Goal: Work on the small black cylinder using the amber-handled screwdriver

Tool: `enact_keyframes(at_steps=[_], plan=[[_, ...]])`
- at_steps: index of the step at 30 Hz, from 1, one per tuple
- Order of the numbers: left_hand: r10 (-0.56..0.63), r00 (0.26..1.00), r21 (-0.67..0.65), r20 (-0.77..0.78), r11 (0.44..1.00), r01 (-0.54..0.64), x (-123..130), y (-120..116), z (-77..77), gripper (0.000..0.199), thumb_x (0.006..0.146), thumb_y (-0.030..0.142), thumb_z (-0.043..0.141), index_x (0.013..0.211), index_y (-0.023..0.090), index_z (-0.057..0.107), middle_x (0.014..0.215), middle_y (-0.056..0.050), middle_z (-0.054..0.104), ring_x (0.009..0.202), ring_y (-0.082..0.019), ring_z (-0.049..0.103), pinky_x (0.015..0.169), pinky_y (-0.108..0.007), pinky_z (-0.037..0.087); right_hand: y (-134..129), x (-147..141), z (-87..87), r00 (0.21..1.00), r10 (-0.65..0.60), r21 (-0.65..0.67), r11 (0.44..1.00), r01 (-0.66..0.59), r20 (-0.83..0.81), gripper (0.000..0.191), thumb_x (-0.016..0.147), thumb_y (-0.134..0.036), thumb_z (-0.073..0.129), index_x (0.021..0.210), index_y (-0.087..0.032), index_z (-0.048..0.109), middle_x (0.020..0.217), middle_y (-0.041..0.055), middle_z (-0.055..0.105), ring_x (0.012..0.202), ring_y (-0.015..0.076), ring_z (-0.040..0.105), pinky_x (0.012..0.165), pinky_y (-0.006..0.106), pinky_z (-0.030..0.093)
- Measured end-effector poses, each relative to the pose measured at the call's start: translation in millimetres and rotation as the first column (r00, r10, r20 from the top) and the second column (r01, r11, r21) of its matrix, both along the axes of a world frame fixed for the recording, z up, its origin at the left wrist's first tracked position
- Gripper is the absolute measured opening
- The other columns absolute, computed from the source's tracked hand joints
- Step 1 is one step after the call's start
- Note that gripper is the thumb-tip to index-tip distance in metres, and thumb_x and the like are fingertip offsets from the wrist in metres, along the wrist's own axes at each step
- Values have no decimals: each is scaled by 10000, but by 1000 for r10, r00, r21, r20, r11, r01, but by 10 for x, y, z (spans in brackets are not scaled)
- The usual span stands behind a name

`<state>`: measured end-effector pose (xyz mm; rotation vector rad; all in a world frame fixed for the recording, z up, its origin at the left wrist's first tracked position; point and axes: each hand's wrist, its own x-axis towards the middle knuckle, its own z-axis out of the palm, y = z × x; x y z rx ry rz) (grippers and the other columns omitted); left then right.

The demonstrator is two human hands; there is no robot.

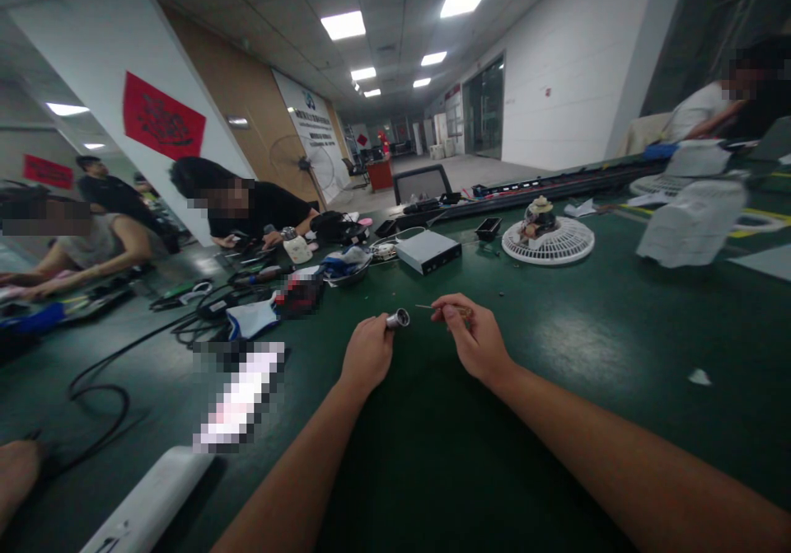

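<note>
Head view, across a green workbench (556,355), left to right:

1. Left edge of the bench: a co-worker (92,244) leans in, with both forearms reaching over blue and black items.
2. Left part of the bench: loose black cables (99,396) curl across the surface. Beside them lie a pixelated item (238,396) and, by the near edge, a long white strip (148,499).
3. Far edge, left of centre: a second co-worker (253,211) in a black shirt bends over small parts, hands near a small white container (297,250).
4. Centre, near side: the left hand (367,355) is closed, gripping a short metal cylinder (397,318). The cylinder is held above the bench, its open end facing right.
5. Just right of it: the right hand (475,339) is closed in a pinch on a thin pin (423,306). The pin's tip points at the cylinder, close but not visibly touching. A brownish bit sits at the fingertips (461,312), too small to identify.
6. Beyond the hands: a silver-grey metal box (428,250), then a small black tray (488,227).
7. Right of those: a round white fan grille (547,244) lies flat with a small object on it.
8. Right side: a white wrapped bundle (692,222) stands on the bench, and a third co-worker (698,112) stands beyond it.
</note>
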<state>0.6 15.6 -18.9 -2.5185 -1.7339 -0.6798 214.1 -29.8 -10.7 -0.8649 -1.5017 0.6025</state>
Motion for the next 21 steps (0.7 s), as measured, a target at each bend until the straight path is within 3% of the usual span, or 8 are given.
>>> enact_keyframes(at_steps=[3, 10, 15, 21], plan=[[32, 999, -21, 15, 999, -31, -4, 6, 0, 176, 987, 182, 451, 888, 185, 596, 924, -75, 681, 908, -232, 633, 877, -362, 476, -35, 0, 28, 999, 35, -2, 999, -34, 27, 276, 1033, -385, 484, 1037, -205, 693, 867, 45, 728, 708, 167, 642, 660, 287, 472], [-116, 993, 29, 11, 993, 115, 9, -27, 18, 202, 963, 124, 435, 868, 194, 599, 932, -72, 683, 955, -238, 632, 924, -399, 481, -42, -18, 29, 988, 83, -55, 996, -77, 131, 266, 1026, -371, 479, 1056, -213, 691, 912, 50, 749, 798, 200, 690, 711, 310, 500], [-93, 995, 43, 17, 995, 93, 12, -36, 32, 202, 967, 141, 436, 873, 192, 608, 932, -78, 689, 964, -247, 637, 945, -426, 486, -35, -4, 49, 987, 51, -52, 998, -43, 155, 254, 1020, -353, 486, 991, -207, 692, 881, 53, 746, 812, 207, 696, 734, 320, 504], [-81, 997, 35, 16, 996, 80, -1, -14, 1, 191, 958, 136, 445, 898, 187, 619, 969, -89, 692, 1031, -256, 632, 982, -438, 481, -50, -1, 23, 987, 134, -59, 990, -129, 89, 293, 1032, -384, 475, 984, -198, 697, 843, 44, 738, 737, 180, 671, 687, 301, 495]])
